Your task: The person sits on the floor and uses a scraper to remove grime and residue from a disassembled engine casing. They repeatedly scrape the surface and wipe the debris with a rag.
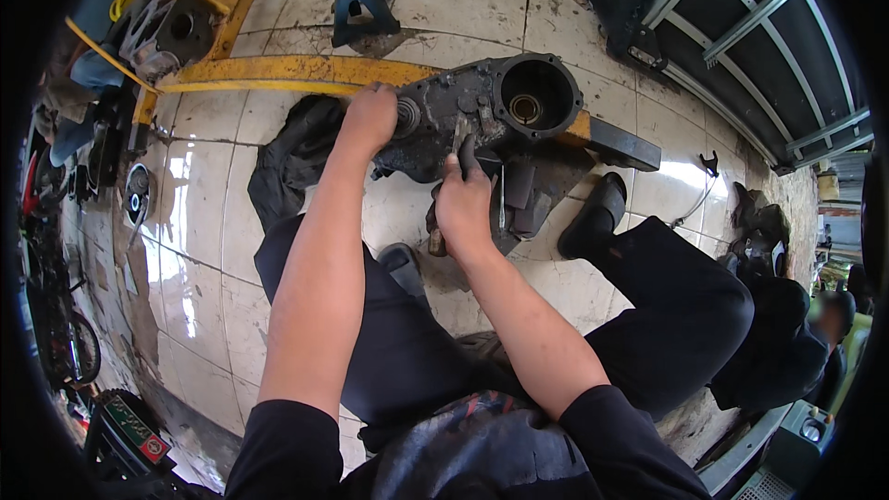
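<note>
A dark, greasy cast-metal gear housing (444, 93) lies across the yellow beam in front of me. At its right end is a large round opening with a brass-coloured ring inside; a bearing (406, 117) sits near its left end. My left hand (370, 118) rests closed on the left end beside the bearing, its fingertips partly hidden. Lower down, my right hand (465, 208) is wrapped around a hand tool with a worn, brownish handle (436, 241). The tool's narrow, flat end (459, 135) points up against the housing's face. Its exact kind is unclear.
A yellow steel frame (278, 72) runs behind the housing. A blue-grey jack stand (361, 2) stands on the tiled floor (463, 0). Black cloth (292, 162) lies left of my arm. A metal-framed rack (750, 46) is at right; another person (778, 343) sits at far right.
</note>
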A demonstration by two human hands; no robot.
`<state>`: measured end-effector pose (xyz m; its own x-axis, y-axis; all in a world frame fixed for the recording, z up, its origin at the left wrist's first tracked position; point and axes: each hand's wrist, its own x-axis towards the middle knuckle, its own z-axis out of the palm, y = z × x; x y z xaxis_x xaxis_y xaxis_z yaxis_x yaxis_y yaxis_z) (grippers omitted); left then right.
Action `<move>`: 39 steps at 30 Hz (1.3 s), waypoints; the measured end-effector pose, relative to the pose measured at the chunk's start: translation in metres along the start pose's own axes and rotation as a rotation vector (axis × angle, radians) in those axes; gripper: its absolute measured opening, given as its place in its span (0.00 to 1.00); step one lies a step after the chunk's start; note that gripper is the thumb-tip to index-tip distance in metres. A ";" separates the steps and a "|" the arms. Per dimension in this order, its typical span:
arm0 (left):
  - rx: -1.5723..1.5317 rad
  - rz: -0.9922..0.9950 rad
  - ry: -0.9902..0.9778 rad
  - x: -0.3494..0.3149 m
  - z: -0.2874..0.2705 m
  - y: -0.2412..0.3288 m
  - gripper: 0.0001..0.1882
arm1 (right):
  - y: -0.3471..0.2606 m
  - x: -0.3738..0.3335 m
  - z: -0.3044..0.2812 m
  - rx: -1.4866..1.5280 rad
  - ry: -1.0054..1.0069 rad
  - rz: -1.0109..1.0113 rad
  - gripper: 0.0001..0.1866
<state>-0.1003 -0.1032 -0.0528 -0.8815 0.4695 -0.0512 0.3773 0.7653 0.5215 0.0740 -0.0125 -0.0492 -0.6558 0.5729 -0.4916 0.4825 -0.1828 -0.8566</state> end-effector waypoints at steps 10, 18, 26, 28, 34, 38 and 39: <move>0.000 0.044 0.038 -0.002 0.003 -0.001 0.17 | -0.002 -0.004 0.018 0.192 0.078 -0.052 0.25; -0.240 -0.092 0.039 -0.001 0.000 0.006 0.18 | -0.001 0.014 0.021 0.196 0.129 -0.082 0.20; -0.169 -0.072 -0.001 0.000 0.001 -0.007 0.20 | -0.007 -0.001 0.024 0.114 0.132 -0.058 0.24; -0.087 0.017 0.025 0.002 0.002 -0.013 0.19 | 0.014 -0.003 0.030 -0.030 0.206 -0.194 0.24; -0.019 0.033 0.016 -0.003 0.000 -0.004 0.18 | -0.009 0.002 0.011 -0.085 0.162 -0.225 0.26; -0.077 -0.017 0.026 0.004 -0.002 -0.015 0.19 | -0.024 -0.009 -0.002 -0.141 0.028 -0.156 0.24; -0.134 -0.047 0.003 0.004 0.001 -0.011 0.19 | -0.029 -0.005 -0.007 -0.189 0.046 -0.100 0.24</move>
<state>-0.1073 -0.1090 -0.0597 -0.8981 0.4330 -0.0764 0.2941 0.7208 0.6276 0.0676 -0.0041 -0.0211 -0.6806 0.6174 -0.3944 0.5195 0.0271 -0.8540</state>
